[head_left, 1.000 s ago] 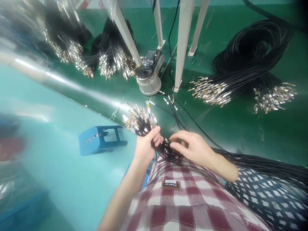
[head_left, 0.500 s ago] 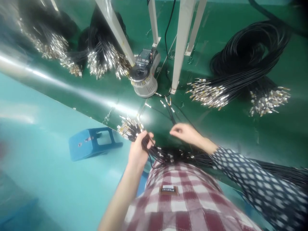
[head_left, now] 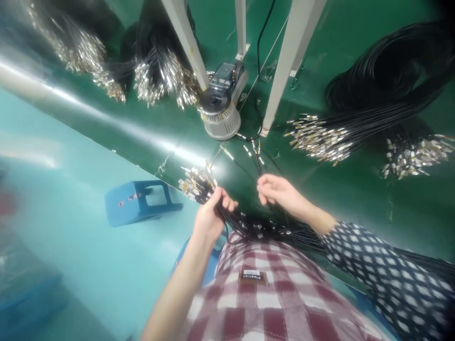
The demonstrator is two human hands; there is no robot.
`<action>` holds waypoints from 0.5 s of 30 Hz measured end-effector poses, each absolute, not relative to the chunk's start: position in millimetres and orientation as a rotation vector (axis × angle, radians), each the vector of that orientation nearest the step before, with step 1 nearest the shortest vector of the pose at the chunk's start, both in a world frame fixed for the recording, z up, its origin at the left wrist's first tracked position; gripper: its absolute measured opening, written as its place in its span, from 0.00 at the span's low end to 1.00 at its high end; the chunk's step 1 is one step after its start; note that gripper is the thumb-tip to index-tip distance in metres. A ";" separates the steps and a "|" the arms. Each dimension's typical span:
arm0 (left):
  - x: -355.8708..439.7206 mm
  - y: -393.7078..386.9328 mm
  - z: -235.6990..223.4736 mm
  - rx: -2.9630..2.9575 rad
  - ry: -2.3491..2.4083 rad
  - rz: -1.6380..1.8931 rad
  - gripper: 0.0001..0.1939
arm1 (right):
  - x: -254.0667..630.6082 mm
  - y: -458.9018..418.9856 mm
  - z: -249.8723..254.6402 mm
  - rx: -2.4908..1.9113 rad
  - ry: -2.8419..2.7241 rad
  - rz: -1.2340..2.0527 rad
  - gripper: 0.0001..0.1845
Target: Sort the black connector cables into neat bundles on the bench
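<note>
My left hand (head_left: 210,213) is wrapped round a bundle of black cables (head_left: 232,219) near the table's front edge. The bundle's metal-tipped ends (head_left: 197,183) fan out above my thumb. To the right, my right hand (head_left: 280,195) hovers over the green table with its fingers curled together; what they hold, if anything, is hidden. Just beyond its fingertips lie a few loose cables (head_left: 256,158) with metal terminals. More black cables (head_left: 302,236) lie along the table edge in front of my checked apron (head_left: 266,298).
A round grey tape dispenser (head_left: 221,121) stands mid-table beside white metal legs (head_left: 293,61). Coiled cable bundles with metal ends lie at the left (head_left: 156,78) and the right (head_left: 323,139). A blue stool (head_left: 122,203) is on the floor at left.
The camera view has shifted slightly. My right hand's fingers have turned downward and curled in more. My left hand keeps its hold on the bundle, its fingertips a little looser.
</note>
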State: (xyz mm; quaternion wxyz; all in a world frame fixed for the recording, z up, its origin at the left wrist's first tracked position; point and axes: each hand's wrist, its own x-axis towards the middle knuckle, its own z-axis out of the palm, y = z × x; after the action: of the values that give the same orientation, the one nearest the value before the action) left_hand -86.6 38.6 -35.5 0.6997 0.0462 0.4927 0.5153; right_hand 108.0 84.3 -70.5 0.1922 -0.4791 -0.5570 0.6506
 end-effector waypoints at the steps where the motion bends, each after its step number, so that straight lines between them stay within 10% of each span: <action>1: -84.1 39.6 -33.7 0.124 1.081 1.156 0.13 | 116.1 70.9 -61.5 -1.237 -1.425 1.965 0.17; 15: -57.8 30.1 -3.0 0.358 1.094 1.045 0.11 | 110.9 4.4 -37.8 -1.074 -1.196 1.924 0.18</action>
State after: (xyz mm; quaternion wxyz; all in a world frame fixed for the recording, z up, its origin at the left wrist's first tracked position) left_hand -57.8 30.1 -3.0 0.7129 0.1616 0.4935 0.4713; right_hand 110.9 4.4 -37.8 0.3119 -0.4072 -0.4534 0.7290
